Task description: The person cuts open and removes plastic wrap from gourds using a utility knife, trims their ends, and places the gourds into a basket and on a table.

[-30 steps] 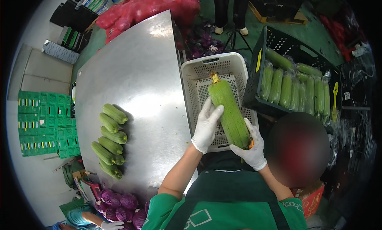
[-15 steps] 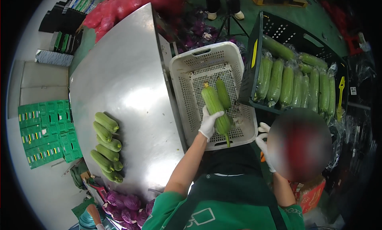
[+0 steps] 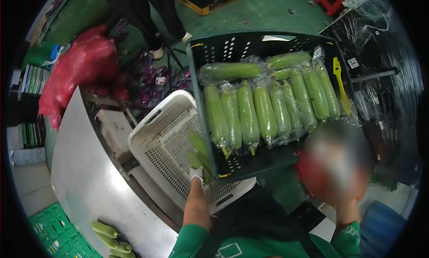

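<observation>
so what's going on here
The white-gloved left hand is in a white perforated basket, at the end of a green gourd; its grip is unclear. The right hand is hidden by a blurred patch. Plastic-wrapped gourds lie in the dark green crate alongside, and bare gourds on the steel table.

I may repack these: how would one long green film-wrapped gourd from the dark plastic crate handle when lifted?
The film-wrapped gourd looks stiff, lying straight; its shiny film may be slippery, and its rounded sides could make it roll.
</observation>
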A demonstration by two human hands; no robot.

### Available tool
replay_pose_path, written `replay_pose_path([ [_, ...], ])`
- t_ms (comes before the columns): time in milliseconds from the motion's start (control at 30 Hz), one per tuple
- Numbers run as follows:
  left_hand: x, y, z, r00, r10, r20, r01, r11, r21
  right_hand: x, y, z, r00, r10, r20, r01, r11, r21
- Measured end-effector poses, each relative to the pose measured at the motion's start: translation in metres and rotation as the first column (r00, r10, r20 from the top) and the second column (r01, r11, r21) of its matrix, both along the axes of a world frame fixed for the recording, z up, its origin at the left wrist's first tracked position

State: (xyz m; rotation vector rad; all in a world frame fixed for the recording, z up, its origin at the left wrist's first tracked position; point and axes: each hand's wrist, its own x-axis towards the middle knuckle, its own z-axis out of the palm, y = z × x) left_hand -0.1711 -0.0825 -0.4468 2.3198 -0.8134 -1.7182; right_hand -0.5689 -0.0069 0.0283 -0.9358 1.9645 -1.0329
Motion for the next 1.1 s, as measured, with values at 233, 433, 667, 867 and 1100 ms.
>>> replay_pose_path([
  [233, 0.05, -0.015, 0.031, 0.936, 0.139, -0.323, -0.123, 0.99, 0.071, -0.052, -0.164, -0.112, 0.539, 0.476, -0.695, -0.486, 0.85, 0.205],
  [433, -0.022, -0.049, 0.261, 0.99, 0.141, 0.009, -0.108, 0.798, -0.592, -0.02, -0.197, -0.169, 0.797, 0.598, -0.085, -0.519, 0.751, 0.409],
  [667, -0.164, -0.13, 0.42, 0.491, -0.602, 0.63, 0.737, -0.1, -0.669, -0.009, -0.188, -0.169, 0.709, -0.047, 0.704, -0.218, 0.934, 0.282],
  [867, -0.252, -0.221, 0.304, -0.097, -0.773, 0.627, 0.952, 0.112, 0.284, -0.037, -0.139, -0.103, 0.587, -0.068, 0.807, -0.038, 0.993, 0.111],
  [1100, -0.289, -0.263, 0.238, 0.471, -0.606, 0.641, 0.738, 0.669, 0.09, -0.058, -0.051, -0.051, 0.548, -0.218, 0.807, 0.284, 0.957, 0.065],
])
